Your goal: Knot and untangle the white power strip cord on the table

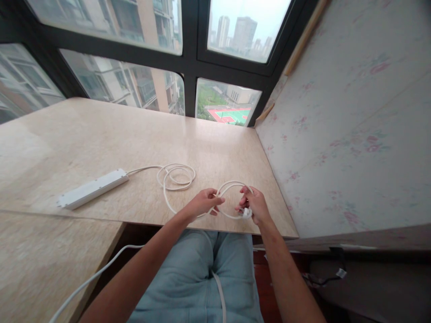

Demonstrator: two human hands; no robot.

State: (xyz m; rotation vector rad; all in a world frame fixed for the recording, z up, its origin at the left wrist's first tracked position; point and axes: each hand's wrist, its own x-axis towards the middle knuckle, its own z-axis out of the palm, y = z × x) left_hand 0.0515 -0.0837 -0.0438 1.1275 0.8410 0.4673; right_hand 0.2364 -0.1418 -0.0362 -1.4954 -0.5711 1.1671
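Observation:
A white power strip lies face down or on its side at the left of the stone sill. From its end runs a white cord, which rests in loose loops on the sill and leads to my hands. My left hand pinches the cord between thumb and fingers. My right hand is closed around the other side of a small cord loop. The white plug hangs at the right hand's fingers, close to the sill's front edge.
A dark-framed window stands behind the sill. Flowered wallpaper covers the wall at right. Another white cable crosses the lower left ledge. A black cable lies low at right. My legs are below the edge.

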